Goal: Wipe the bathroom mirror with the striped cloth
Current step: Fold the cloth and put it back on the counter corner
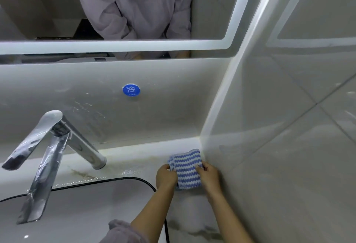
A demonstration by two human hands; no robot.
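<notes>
Closest in, a rolled-up grey sleeve [123, 231] sits at the bottom edge, and two bare forearms reach forward over the pale counter [192, 214]. The left hand [166, 177] pinches the left edge of the striped cloth [185, 168], fingers curled around a bunched fold, while the right hand [209, 174] grips the cloth's right side with thumb and fingers closed on the fabric. The cloth, blue and white in wavy bands, lies on the counter in the corner, just beside the side wall [289, 146] and right of the basin. The sink [77, 214] has a thin dark rim curving past the left wrist. Over it leans a chrome faucet [54, 158], its lever raised, its base standing on the counter where a brownish stain spreads. Behind the faucet the back wall [57, 92] shows dried splash marks, and a round blue sticker [131, 90] marked cold is stuck to it. Farthest off, above the wall, hangs the mirror [134, 11], with a lit white band running along its lower and right edges. In it I see the reflection of a person's torso in a grey hooded top.
</notes>
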